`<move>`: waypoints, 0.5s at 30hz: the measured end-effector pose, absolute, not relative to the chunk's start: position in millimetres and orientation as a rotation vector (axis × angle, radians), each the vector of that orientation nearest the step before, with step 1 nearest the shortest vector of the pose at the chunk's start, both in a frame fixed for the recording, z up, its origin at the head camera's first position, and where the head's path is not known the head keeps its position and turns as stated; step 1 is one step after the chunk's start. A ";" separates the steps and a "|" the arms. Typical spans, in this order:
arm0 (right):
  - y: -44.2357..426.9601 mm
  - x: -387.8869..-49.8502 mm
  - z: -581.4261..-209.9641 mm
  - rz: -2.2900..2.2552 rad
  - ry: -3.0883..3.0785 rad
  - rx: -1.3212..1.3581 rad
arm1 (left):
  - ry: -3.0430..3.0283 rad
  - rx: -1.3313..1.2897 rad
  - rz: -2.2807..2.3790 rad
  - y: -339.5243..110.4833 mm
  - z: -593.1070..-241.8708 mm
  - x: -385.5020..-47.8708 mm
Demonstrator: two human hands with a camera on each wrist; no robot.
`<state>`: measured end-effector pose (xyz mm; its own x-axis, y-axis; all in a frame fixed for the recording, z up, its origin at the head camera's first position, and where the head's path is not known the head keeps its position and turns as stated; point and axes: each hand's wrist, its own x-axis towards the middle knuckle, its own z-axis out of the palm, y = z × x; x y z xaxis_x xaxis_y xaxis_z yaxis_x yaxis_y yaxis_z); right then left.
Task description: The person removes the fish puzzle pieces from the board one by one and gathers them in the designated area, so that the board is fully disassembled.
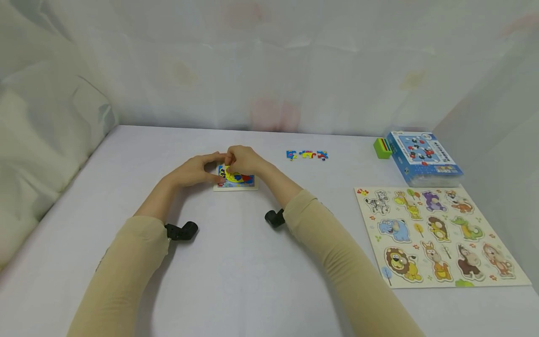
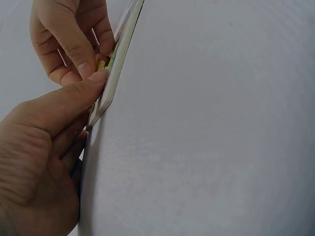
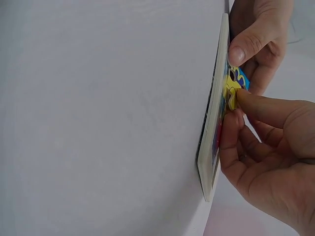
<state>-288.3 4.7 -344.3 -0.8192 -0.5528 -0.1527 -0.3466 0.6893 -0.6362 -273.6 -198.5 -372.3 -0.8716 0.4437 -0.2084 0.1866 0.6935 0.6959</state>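
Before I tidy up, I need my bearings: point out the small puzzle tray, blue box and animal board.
Small puzzle tray (image 1: 236,189), head view: near white rim.
Blue box (image 1: 425,150), head view: printed top.
Animal board (image 1: 433,284), head view: bare near edge.

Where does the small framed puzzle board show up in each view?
Head: small framed puzzle board just left of centre.
Left wrist: upper left, nearly edge-on.
Right wrist: right of centre, nearly edge-on.
Shared landmark: the right hand, at the board in all three.

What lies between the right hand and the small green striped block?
Three loose multicoloured jigsaw pieces lie there in a row, shown in the head view.
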 end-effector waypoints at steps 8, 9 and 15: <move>5.4 -290.5 -343.0 -0.890 2.552 -0.717 | 2.547 0.489 0.988 -198.9 -371.8 -274.1; 5.7 -291.1 -343.0 -0.898 2.545 -0.720 | 2.548 0.493 0.987 -198.6 -371.7 -274.4; 11.0 -294.0 -340.0 -0.991 2.495 -0.700 | 2.583 0.490 0.961 -198.3 -372.6 -275.8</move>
<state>-294.0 11.0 -340.0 -0.8102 -0.5669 -0.1492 -0.3100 0.6304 -0.7117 -275.8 -198.3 -372.6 -0.8824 0.4290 -0.1933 0.1985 0.7117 0.6738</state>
